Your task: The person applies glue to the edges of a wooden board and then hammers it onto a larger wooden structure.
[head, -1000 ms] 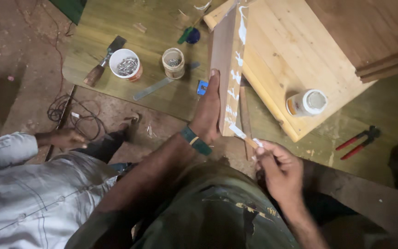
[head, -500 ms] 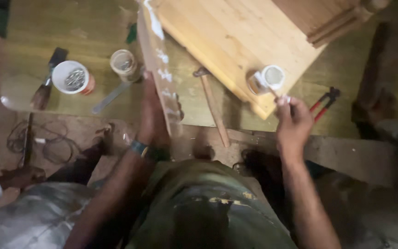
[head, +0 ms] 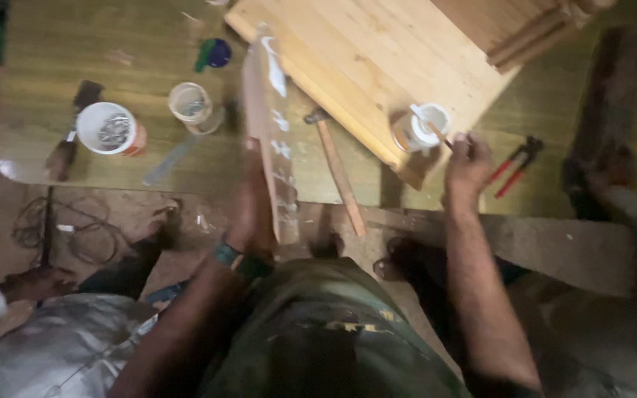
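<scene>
At the far left, by the floor, another person's hand and pale sleeve rest near a coil of wire, apart from the wearer's own arms. On the green worktop, near its left edge, lies a dark-handled brush or scraper, touching or just beside a white tub of nails or screws; a clear cup stands to its right, a grey strip of metal slants below that, and a blue-and-green object sits nearer the far edge

The left hand has its grip closed round a narrow wooden strip, stood on edge with one end at the worktop's near edge and the other pointing away; held so, the face streaked with white paste is turned up and open to the other hand. A hammer lies just right of it, its head against the pale board panel that lies skewed across the worktop

On that panel's near corner stands a small white pot, within easy reach. The right hand pinches a thin stick whose tip is in the pot, probably loading paste. Red-handled pliers lie near the worktop's right edge
</scene>
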